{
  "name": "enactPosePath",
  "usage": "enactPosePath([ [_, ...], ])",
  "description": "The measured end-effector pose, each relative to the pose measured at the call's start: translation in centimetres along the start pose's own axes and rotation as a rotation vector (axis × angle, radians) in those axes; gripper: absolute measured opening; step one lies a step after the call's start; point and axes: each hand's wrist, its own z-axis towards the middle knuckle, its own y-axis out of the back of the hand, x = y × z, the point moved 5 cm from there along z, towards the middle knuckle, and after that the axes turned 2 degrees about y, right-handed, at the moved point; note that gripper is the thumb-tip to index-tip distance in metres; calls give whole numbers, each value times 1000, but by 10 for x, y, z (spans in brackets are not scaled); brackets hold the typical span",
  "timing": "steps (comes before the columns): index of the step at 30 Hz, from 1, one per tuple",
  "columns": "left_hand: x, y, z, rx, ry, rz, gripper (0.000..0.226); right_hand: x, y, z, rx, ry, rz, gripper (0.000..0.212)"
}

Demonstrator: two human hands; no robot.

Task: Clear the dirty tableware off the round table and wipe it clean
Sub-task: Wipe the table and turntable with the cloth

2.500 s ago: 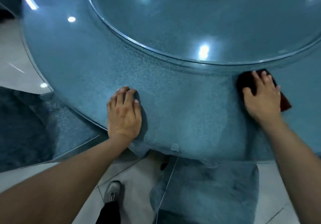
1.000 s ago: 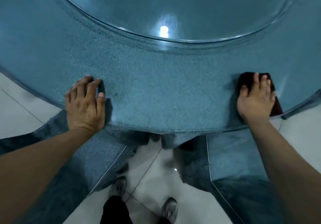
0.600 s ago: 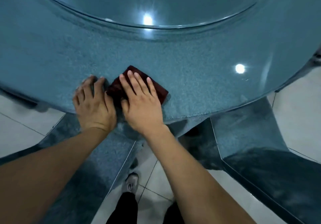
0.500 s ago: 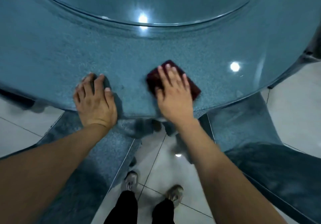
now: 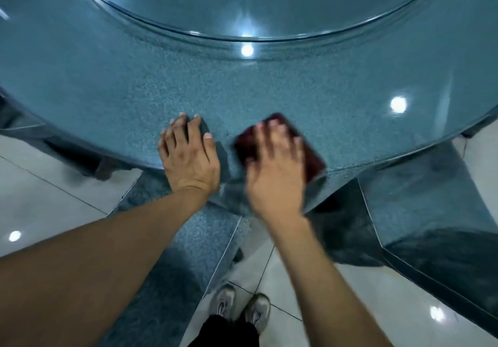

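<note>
The round table [image 5: 113, 96] has a speckled blue-grey top under glass, and no tableware shows on the part in view. A dark red cloth [image 5: 310, 147] lies flat near the table's front edge. My right hand [image 5: 275, 169] presses on it with straight, spread fingers and is blurred by motion. My left hand [image 5: 188, 155] rests flat on the tabletop just left of the cloth, at the edge, holding nothing.
A raised round glass turntable [image 5: 242, 4] fills the table's middle. Below the edge stand blue-grey chair backs or panels [image 5: 420, 198] on both sides of my feet [image 5: 242, 309]. The floor [image 5: 48, 193] is pale tile.
My right hand swept the cloth from the far right across to my left hand, then back a little to the right. My left hand stays planted at the edge.
</note>
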Motion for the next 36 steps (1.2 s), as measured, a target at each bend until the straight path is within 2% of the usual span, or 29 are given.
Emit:
enactPosePath([
  [2, 1, 6, 4, 39, -10, -80, 63, 50, -6, -3, 53, 147, 71, 64],
  [5, 17, 21, 10, 116, -98, -217, 63, 26, 5, 8, 132, 246, 95, 65],
  [6, 24, 28, 11, 140, -175, -213, 59, -2, 11, 14, 130, 184, 69, 67],
  [8, 47, 41, 14, 133, -320, -108, 49, -77, 24, 34, 36, -103, 40, 71],
  [10, 80, 46, 26, 119, -360, -23, 41, -141, 39, 44, -32, -389, 8, 77],
  [13, 129, 51, 56, 95, -355, 26, 38, -154, 40, 46, -5, -565, -18, 80],
  [16, 165, 58, 93, 50, -378, 27, 38, -76, 20, 47, -25, -467, -72, 76],
  [20, 191, 63, 141, 43, -411, -1, 42, 124, -41, 50, -1, -115, -40, 69],
  [22, 198, 64, 165, 53, -429, -32, 44, 204, -62, 52, 60, -21, -25, 71],
  [24, 204, 64, 191, 59, -454, -47, 45, 227, -66, 55, 107, 48, -22, 71],
  [26, 209, 61, 213, 73, -485, -39, 46, 201, -58, 57, 114, 72, -24, 70],
  [28, 215, 55, 227, 97, -514, -19, 49, 139, -43, 62, 55, -104, -55, 69],
  [30, 221, 50, 230, 104, -502, -18, 50, 57, -21, 71, -10, -453, -89, 72],
  [32, 223, 46, 230, 108, -484, -15, 50, -5, -3, 84, -59, -719, -96, 78],
  [34, 223, 44, 232, 126, -470, -23, 49, -25, 0, 107, -87, -863, -65, 81],
  [36, 223, 44, 233, 127, -458, -33, 47, -1, -12, 142, -118, -858, -62, 82],
])
